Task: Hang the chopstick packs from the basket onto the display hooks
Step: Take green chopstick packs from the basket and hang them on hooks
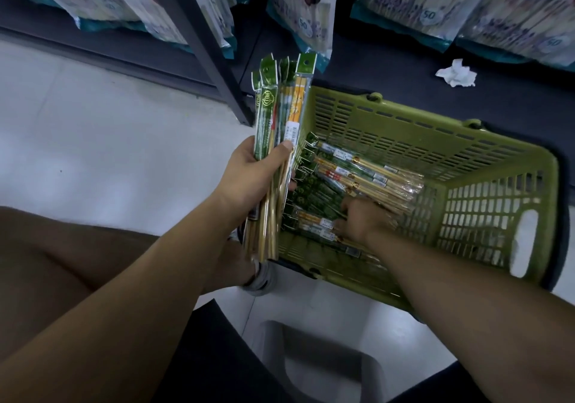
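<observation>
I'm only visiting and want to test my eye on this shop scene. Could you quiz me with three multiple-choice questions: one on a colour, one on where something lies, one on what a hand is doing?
1. What colour is the basket?
A. red
B. green
C. blue

2. Where does the crumpled white paper lie?
A. in the basket
B. in a bin
C. on the dark shelf base

3. What is the left hand doing?
A. gripping a bundle of chopstick packs
B. lying flat on a table
C. hanging empty

Answers:
1 B, its slatted walls are green.
2 C, it sits on the dark base behind the basket.
3 A, thumb and fingers wrap the bundle, which stands upright.
</observation>
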Tool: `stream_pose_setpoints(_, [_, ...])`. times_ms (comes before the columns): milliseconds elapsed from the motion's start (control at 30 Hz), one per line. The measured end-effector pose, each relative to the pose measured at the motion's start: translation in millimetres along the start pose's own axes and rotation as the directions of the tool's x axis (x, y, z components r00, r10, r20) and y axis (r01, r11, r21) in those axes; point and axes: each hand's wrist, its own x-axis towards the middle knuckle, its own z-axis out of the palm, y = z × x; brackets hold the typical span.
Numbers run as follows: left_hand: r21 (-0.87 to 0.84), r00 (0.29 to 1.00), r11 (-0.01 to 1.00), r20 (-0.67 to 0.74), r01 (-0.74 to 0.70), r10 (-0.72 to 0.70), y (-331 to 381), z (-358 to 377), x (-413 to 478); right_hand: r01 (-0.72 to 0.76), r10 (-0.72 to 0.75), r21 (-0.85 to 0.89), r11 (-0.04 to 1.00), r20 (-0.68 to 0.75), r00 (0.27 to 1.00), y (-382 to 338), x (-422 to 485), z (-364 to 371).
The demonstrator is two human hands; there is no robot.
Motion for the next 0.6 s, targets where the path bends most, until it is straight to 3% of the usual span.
stream_pose_setpoints(300, [-0.036,1.000,0.999,-0.014,0.021,-0.022,1.0,0.5,2.8,0.016,-0.010,0.071,0.997,-0.083,0.997,-2.6,-1.2,4.7])
stream_pose_setpoints(467, [-0.051,1.000,0.998,-0.013,0.022,-0.023,0.0,-0.2,2.8,0.019,-0.014,0.104,0.994,-0.049,0.999,-3.5,0.1,11.8])
stream_pose_setpoints(600, [-0.054,1.000,0.998,-0.012,0.008,-0.009,-1.0,0.2,4.6,0.024,0.015,0.218,0.976,-0.177,0.984,-2.0,-3.0,3.3])
